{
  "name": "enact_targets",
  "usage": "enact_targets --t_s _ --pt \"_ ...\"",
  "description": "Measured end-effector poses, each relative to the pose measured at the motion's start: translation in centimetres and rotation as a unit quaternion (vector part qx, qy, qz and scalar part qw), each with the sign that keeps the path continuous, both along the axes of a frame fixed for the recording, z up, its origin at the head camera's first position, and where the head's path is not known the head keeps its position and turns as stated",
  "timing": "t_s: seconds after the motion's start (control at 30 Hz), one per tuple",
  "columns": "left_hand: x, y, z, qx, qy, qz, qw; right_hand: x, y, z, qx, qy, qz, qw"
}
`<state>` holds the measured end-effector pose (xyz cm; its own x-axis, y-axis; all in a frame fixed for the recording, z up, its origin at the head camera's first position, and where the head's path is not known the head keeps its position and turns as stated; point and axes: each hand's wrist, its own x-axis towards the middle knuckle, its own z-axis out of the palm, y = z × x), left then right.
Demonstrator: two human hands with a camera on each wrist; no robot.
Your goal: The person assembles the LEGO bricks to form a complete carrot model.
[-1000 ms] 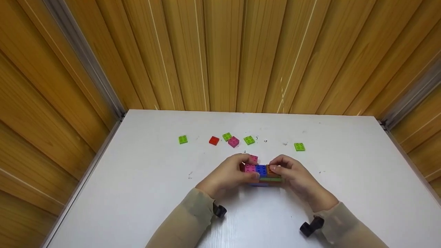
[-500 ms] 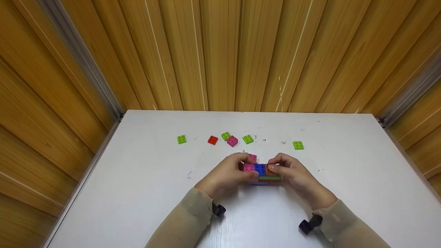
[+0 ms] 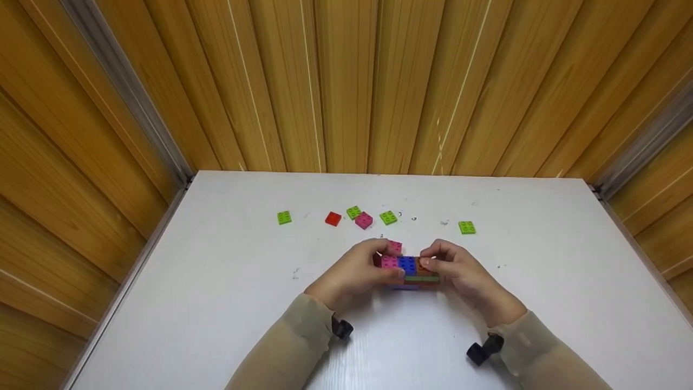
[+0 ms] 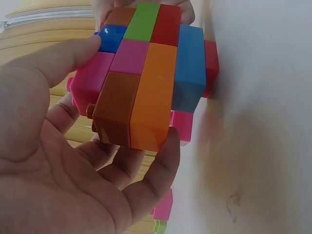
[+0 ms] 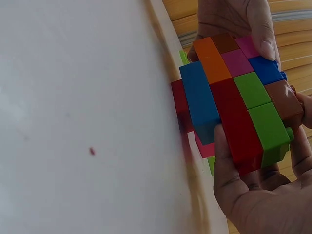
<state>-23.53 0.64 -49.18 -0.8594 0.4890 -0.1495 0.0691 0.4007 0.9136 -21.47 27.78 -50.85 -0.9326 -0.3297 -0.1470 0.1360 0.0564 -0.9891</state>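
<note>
A stack of coloured toy building bricks [image 3: 407,265] stands low over the table between both hands. Pink, blue and brown bricks make up its top row. Below them, in the left wrist view, are green and magenta bricks, a long orange brick [image 4: 155,92], a light-blue brick [image 4: 189,63] and a red one at the bottom. My left hand [image 3: 357,269] grips the left end, its thumb on the front near the blue brick. At the right end my right hand [image 3: 463,273] grips the stack, its thumb by the brown brick [image 5: 284,101]. The palms hide parts of both ends.
On the white table [image 3: 227,303] lie loose green bricks [image 3: 284,217], a red brick [image 3: 333,219] and a magenta brick [image 3: 363,220] behind the stack. Another green brick [image 3: 467,227] lies farther right. Wood-look panels [image 3: 346,86] rise behind and beside the table.
The head view has shifted very slightly. Both hands keep the same hold on the stack, and the loose bricks stay in place.
</note>
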Motion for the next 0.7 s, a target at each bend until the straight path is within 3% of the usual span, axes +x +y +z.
enact_targets --t_s 0.33,0.43,0.6,0.7 --pt "-0.3 -0.3 0.4 -0.007 0.016 -0.011 0.9998 0.0 -0.2 0.2 -0.001 0.004 -0.01 0.9999" --pt "-0.4 -0.4 0.6 -0.012 0.034 -0.018 0.9992 -0.1 0.1 0.0 -0.009 0.009 0.008 0.9999" --pt "-0.2 -0.4 0.8 -0.021 0.046 -0.03 0.9983 -0.3 1.2 -0.6 -0.05 -0.02 0.054 0.9971" --pt "-0.1 -0.4 0.7 -0.022 0.045 -0.036 0.9981 -0.4 2.2 -0.9 -0.04 -0.027 0.083 0.9953"
